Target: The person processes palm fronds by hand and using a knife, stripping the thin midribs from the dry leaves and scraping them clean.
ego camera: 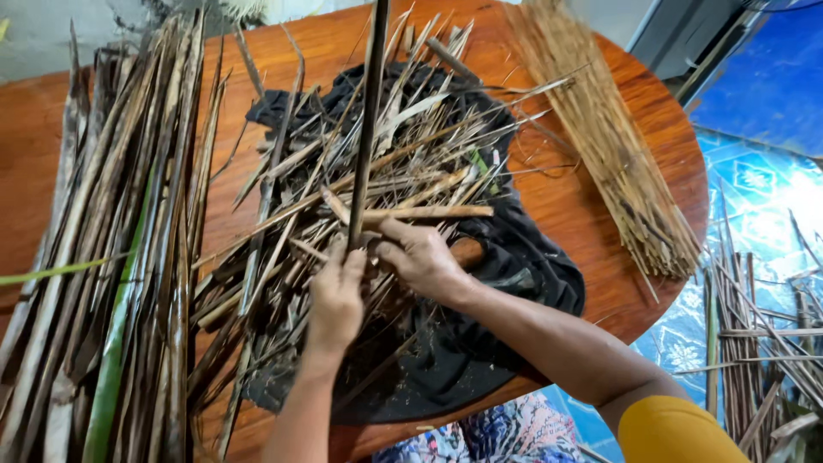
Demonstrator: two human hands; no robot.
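- The left hand point(336, 296) has its fingers curled shut around the bottom of a long dark stick point(367, 129), which stands up and away from the person.
- The right hand point(422, 257) is just beside it, fingers bent over a pale stick point(429, 212) and the wooden handle point(467, 251) of a tool; the blade is hidden.
- Both hands rest on a black cloth point(514, 266) in the middle of the round wooden table point(600, 197).
- On the cloth lies a heap of scraps point(283, 240).
- Right of the cloth is a neat bundle of thin sticks point(617, 163), which look finished.
- Left of the cloth is a big pile of long leaves point(120, 240), which look untouched, so much seems left.
- No packages, labels or signs show.
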